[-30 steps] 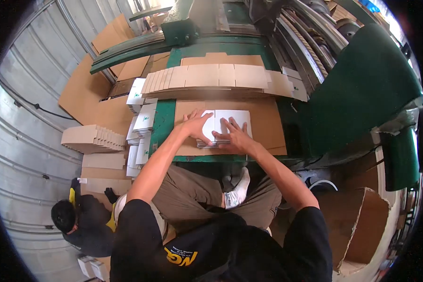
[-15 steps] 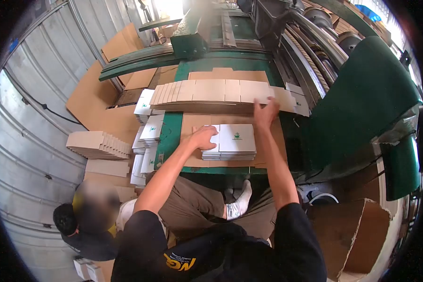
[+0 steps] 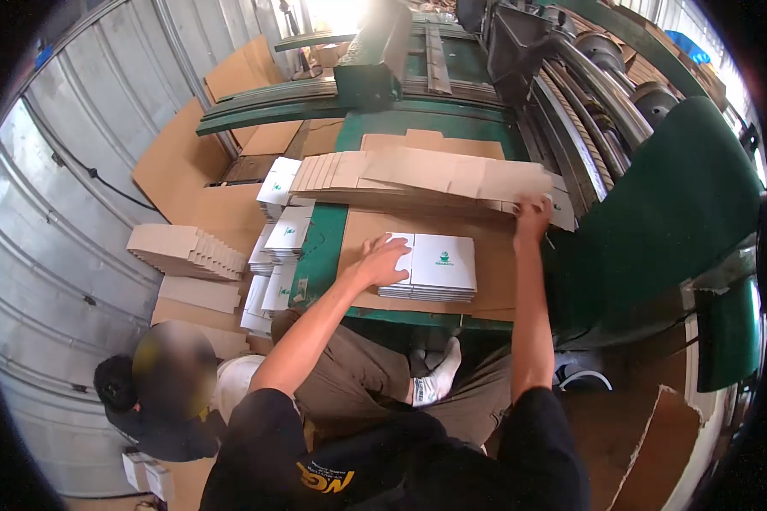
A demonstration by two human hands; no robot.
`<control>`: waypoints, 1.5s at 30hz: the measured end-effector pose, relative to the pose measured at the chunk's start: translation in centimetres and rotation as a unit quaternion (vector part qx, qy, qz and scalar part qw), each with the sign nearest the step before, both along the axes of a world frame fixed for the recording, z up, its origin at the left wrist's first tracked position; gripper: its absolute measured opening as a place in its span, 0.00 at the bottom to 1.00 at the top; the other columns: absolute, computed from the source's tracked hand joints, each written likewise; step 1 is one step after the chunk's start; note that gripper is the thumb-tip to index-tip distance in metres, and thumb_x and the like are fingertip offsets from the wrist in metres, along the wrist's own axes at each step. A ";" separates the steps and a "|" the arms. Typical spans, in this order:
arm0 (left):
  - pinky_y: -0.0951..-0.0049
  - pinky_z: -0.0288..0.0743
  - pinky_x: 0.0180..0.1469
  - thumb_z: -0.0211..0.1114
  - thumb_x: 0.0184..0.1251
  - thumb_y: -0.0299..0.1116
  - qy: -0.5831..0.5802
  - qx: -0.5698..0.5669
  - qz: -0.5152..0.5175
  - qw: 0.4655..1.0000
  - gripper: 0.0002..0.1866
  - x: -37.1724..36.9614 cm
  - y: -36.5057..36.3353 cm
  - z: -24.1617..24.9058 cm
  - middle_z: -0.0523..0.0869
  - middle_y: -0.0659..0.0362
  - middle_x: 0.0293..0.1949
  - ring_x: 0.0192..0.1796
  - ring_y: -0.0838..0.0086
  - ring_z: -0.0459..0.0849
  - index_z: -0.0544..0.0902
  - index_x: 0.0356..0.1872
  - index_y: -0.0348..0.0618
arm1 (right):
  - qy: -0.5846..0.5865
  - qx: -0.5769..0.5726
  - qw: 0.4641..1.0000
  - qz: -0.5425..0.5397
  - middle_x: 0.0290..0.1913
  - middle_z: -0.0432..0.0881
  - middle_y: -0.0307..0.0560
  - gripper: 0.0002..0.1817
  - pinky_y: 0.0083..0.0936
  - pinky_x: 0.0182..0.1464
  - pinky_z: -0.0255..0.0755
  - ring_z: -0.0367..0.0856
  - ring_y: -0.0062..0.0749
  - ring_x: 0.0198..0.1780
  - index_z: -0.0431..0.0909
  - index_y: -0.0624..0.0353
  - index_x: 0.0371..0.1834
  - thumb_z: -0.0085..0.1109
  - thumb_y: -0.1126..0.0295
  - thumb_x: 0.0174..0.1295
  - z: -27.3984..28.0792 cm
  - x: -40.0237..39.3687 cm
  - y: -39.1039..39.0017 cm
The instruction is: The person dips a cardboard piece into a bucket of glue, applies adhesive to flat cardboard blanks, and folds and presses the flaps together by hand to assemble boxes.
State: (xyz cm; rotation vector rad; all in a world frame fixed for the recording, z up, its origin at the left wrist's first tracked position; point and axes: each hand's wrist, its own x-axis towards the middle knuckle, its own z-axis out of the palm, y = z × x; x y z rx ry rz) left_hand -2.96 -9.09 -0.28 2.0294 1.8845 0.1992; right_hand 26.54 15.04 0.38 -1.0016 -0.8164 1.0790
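My right hand (image 3: 533, 220) grips the right end of a long, flat cardboard carton blank (image 3: 460, 173), brown side up, which lies slanted over a fanned row of similar blanks (image 3: 328, 170). My left hand (image 3: 383, 260) rests with fingers apart on the left part of a neat stack of white flattened cartons (image 3: 452, 268), printed with a green logo. That stack sits on a brown cardboard sheet (image 3: 498, 238) on the green machine table (image 3: 320, 247).
Piles of white printed cartons (image 3: 285, 230) line the table's left side. Further left lies a row of brown blanks (image 3: 183, 249). Rollers (image 3: 601, 115) and a curved green guard (image 3: 656, 221) stand at right. Another person (image 3: 162, 400) is at lower left.
My right hand has moved right and nearer, drawing one carton blank out of line with the row. The left hand stays at the white stack, its fingers more spread.
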 end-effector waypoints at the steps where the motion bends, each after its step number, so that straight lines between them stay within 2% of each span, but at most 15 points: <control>1: 0.27 0.45 0.79 0.68 0.64 0.50 -0.022 0.028 0.001 0.999 0.37 0.0 -0.6 -0.7 0.67 0.55 0.81 0.85 0.44 0.53 0.77 0.75 0.51 | 0.115 0.006 0.993 -0.003 0.58 0.82 0.50 0.27 0.41 0.49 0.82 0.85 0.38 0.52 0.74 0.56 0.71 0.66 0.75 0.68 2.9 1.0 -3.0; 5: 0.25 0.44 0.78 0.66 0.67 0.49 -0.052 0.076 0.019 0.996 0.35 0.5 -2.3 -2.7 0.64 0.54 0.83 0.86 0.44 0.50 0.76 0.75 0.50 | 0.177 0.002 0.984 0.006 0.58 0.83 0.48 0.26 0.35 0.54 0.80 0.85 0.35 0.52 0.75 0.55 0.70 0.62 0.79 0.68 5.1 5.1 -10.1; 7: 0.35 0.58 0.76 0.62 0.71 0.47 -0.038 0.094 0.012 0.995 0.29 0.1 -2.3 -5.1 0.76 0.49 0.73 0.77 0.43 0.67 0.80 0.70 0.47 | 0.165 -0.014 0.986 0.024 0.56 0.84 0.46 0.23 0.33 0.56 0.79 0.85 0.36 0.51 0.78 0.55 0.67 0.61 0.80 0.69 4.3 5.7 -12.4; 9: 0.49 0.76 0.66 0.57 0.76 0.43 -0.118 0.085 -0.040 0.989 0.20 -0.6 -2.5 -7.8 0.89 0.43 0.54 0.58 0.45 0.86 0.86 0.58 0.42 | -0.226 0.175 0.957 0.052 0.47 0.88 0.44 0.19 0.30 0.53 0.79 0.86 0.37 0.45 0.83 0.57 0.61 0.59 0.80 0.68 3.4 3.3 -15.2; 10: 0.50 0.74 0.65 0.58 0.75 0.39 0.062 0.298 -0.142 0.942 0.18 -0.7 -2.5 -7.3 0.87 0.41 0.54 0.58 0.45 0.84 0.83 0.57 0.39 | -0.330 0.153 0.923 0.123 0.37 0.88 0.45 0.17 0.27 0.49 0.78 0.86 0.34 0.41 0.86 0.59 0.56 0.60 0.80 0.65 3.7 2.3 -16.7; 12: 0.48 0.77 0.55 0.60 0.72 0.35 0.112 0.144 -0.129 0.975 0.12 -0.5 -2.4 -6.5 0.88 0.45 0.45 0.49 0.46 0.85 0.85 0.48 0.39 | -0.535 0.189 0.780 0.263 0.38 0.88 0.53 0.24 0.37 0.49 0.81 0.89 0.43 0.44 0.83 0.54 0.60 0.72 0.69 0.58 1.3 0.2 -16.6; 14: 0.48 0.78 0.52 0.61 0.68 0.33 0.075 0.210 -0.123 0.967 0.10 0.4 -2.8 -4.6 0.88 0.46 0.41 0.46 0.47 0.86 0.85 0.44 0.39 | -0.672 0.209 0.615 0.355 0.47 0.89 0.53 0.36 0.61 0.57 0.76 0.87 0.55 0.54 0.78 0.46 0.65 0.81 0.54 0.52 2.7 -3.6 -18.6; 19: 0.48 0.78 0.48 0.62 0.65 0.30 0.023 0.297 -0.118 0.947 0.08 -0.2 -3.4 -4.7 0.87 0.47 0.37 0.41 0.48 0.86 0.85 0.41 0.39 | -0.720 0.218 0.535 0.384 0.73 0.70 0.63 0.52 0.81 0.70 0.59 0.68 0.68 0.74 0.72 0.41 0.68 0.88 0.43 0.36 3.9 -5.6 -16.5; 28: 0.48 0.79 0.52 0.63 0.72 0.36 -0.040 0.302 -0.127 0.944 0.14 0.0 -3.6 -5.7 0.88 0.44 0.41 0.44 0.44 0.86 0.85 0.51 0.39 | -0.665 0.231 0.558 0.439 0.69 0.67 0.61 0.52 0.78 0.72 0.55 0.61 0.67 0.77 0.69 0.43 0.67 0.86 0.45 0.35 0.1 -7.1 -12.6; 34: 0.51 0.80 0.57 0.61 0.79 0.41 -0.033 0.050 -0.090 0.994 0.19 -0.1 -4.6 -4.0 0.87 0.36 0.51 0.53 0.43 0.87 0.81 0.60 0.37 | -0.654 0.237 0.587 0.413 0.73 0.65 0.61 0.57 0.78 0.76 0.49 0.56 0.69 0.80 0.70 0.40 0.70 0.87 0.41 0.32 -1.2 -6.7 -13.2; 36: 0.57 0.81 0.60 0.65 0.79 0.43 -0.235 0.078 0.066 0.967 0.24 0.0 -6.0 -3.3 0.89 0.41 0.51 0.52 0.53 0.90 0.80 0.63 0.34 | -0.652 0.232 0.592 0.414 0.74 0.64 0.61 0.58 0.78 0.76 0.48 0.55 0.70 0.81 0.71 0.40 0.71 0.87 0.40 0.30 -1.6 -6.6 -13.3; 40: 0.59 0.78 0.63 0.67 0.77 0.44 -0.390 0.136 0.149 0.898 0.26 -1.6 -8.0 -3.4 0.89 0.45 0.56 0.57 0.49 0.88 0.81 0.64 0.32 | -0.635 0.251 0.603 0.412 0.74 0.63 0.61 0.59 0.79 0.77 0.45 0.54 0.71 0.81 0.71 0.39 0.71 0.88 0.37 0.29 -2.5 -6.2 -13.3; 42: 0.57 0.73 0.70 0.70 0.74 0.42 -0.492 -0.035 0.154 0.856 0.28 -2.3 -7.4 -2.3 0.84 0.42 0.64 0.67 0.48 0.82 0.78 0.65 0.29 | -0.629 0.243 0.606 0.422 0.76 0.62 0.62 0.59 0.80 0.77 0.43 0.52 0.72 0.82 0.71 0.39 0.71 0.88 0.37 0.29 -2.5 -6.2 -13.2; 44: 0.52 0.60 0.81 0.74 0.68 0.54 -0.144 0.138 0.043 0.979 0.38 -3.0 -5.8 -1.7 0.60 0.38 0.83 0.84 0.51 0.61 0.77 0.68 0.33 | -0.625 0.237 0.610 0.426 0.77 0.61 0.63 0.59 0.81 0.78 0.42 0.51 0.72 0.82 0.71 0.39 0.71 0.88 0.37 0.29 -2.5 -6.1 -13.1; 45: 0.52 0.55 0.83 0.78 0.62 0.56 -0.105 0.070 0.031 0.991 0.43 -3.1 -4.8 0.6 0.53 0.39 0.84 0.86 0.49 0.52 0.76 0.71 0.37 | -0.626 0.237 0.609 0.426 0.79 0.58 0.64 0.59 0.82 0.78 0.40 0.49 0.73 0.83 0.70 0.38 0.71 0.88 0.37 0.29 -2.7 -6.1 -13.1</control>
